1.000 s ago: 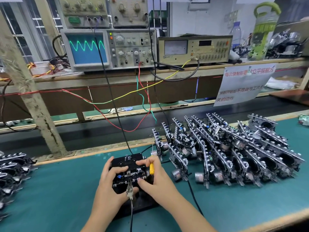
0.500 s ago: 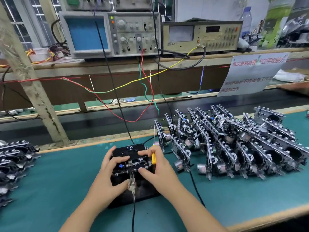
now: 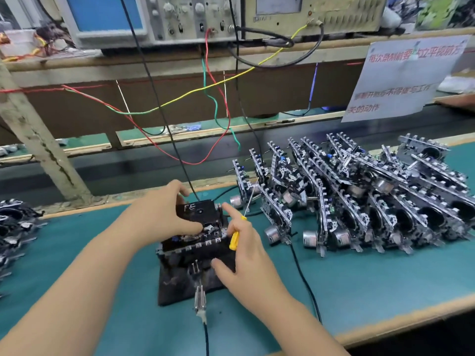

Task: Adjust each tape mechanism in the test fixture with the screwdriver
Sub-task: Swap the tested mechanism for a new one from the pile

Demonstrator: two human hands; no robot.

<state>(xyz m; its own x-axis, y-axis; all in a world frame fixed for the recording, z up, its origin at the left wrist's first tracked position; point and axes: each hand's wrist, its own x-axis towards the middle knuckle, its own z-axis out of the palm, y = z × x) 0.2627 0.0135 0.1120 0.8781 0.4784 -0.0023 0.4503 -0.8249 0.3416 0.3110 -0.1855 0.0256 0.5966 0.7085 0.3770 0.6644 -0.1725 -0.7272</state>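
Note:
A tape mechanism (image 3: 198, 244) sits on the black test fixture (image 3: 177, 283) at the middle of the green bench. A black block marked FE (image 3: 199, 209) sits on top of the mechanism. My left hand (image 3: 159, 214) grips this block, fingers over its far edge and thumb on its near side. My right hand (image 3: 246, 255) holds the yellow-handled screwdriver (image 3: 234, 240), whose thin shaft points up and away. Its thumb presses the mechanism's front and its index finger touches the block's right corner. A metal clip (image 3: 200, 301) on a cable lies at the fixture's near edge.
Several rows of tape mechanisms (image 3: 359, 201) stand on edge to the right, and more lie at the far left (image 3: 15, 227). An oscilloscope (image 3: 108, 16) and a meter (image 3: 308, 11) sit on the shelf. Coloured wires (image 3: 205, 86) hang down. A paper sign (image 3: 406, 73) hangs at right.
My left hand has moved up from the mechanism's front onto the FE block. The clip now lies apart from the mechanism. The oscilloscope's green wave is gone. The view has tipped down and closer.

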